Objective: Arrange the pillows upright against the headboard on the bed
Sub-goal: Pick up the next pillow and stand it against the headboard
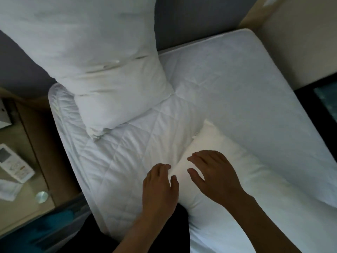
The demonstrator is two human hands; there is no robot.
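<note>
One white pillow (102,57) stands upright at the bed's left end, leaning on the dark headboard (197,19). A second white pillow (242,161) lies flat on the white mattress (237,84), close to me. My left hand (160,185) curls over that flat pillow's near left edge, fingers bent against the fabric. My right hand (213,172) hovers just over the same pillow with fingers spread and touching or nearly touching its top. I cannot tell whether the left hand has a firm grip.
A bedside table (27,179) stands at the left with a white remote control (13,163), a folded white cloth (9,189) and a small round metal object (42,197). A beige wall or panel (295,42) flanks the mattress's far right corner.
</note>
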